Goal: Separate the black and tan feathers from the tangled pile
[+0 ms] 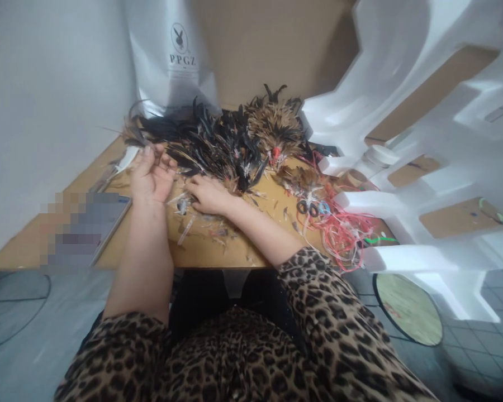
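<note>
My left hand is raised over the table's left part, palm up. Its fingers are curled, with the thumb near the index finger and brown feathers just beyond the tips; what it grips is too small to make out. My right hand lies palm down to its right, fingers bent and pressed together beside small white and grey feather bits. Anything under those fingers is hidden. Behind both hands spreads a pile of dark feathers. A brown feather bunch adjoins it on the right.
A tablet or phone, partly pixelated, rests at the table's left. Red and pink cords tangle at the right, near dark tape rings. White foam pieces rise along the right side. A white bag stands behind the feathers.
</note>
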The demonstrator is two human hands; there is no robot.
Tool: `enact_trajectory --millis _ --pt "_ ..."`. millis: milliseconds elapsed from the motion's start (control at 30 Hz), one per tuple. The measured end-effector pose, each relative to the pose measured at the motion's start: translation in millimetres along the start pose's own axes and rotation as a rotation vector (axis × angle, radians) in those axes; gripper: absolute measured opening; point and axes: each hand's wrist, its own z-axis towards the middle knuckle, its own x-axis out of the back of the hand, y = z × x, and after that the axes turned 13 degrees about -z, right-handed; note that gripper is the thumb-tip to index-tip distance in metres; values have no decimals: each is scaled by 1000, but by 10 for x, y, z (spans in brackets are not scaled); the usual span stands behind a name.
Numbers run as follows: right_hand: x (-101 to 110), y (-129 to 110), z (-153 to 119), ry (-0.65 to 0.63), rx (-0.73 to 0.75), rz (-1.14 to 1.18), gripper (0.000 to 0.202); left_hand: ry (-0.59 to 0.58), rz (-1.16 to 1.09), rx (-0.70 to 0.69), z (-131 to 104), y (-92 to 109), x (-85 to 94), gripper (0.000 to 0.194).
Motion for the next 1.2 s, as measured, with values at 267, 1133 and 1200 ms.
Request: enact_trajectory --millis 267,1133,1200 --pt "-190 425 224 -78 -208 15 21 2 -19 -21 -1 33 -9 20" --pt "365 192 -73 -184 -8 10 32 7 123 -15 12 -47 56 7" --pt "244 137 53 -229 -39 -63 24 -2 124 -7 20 -56 74 8"
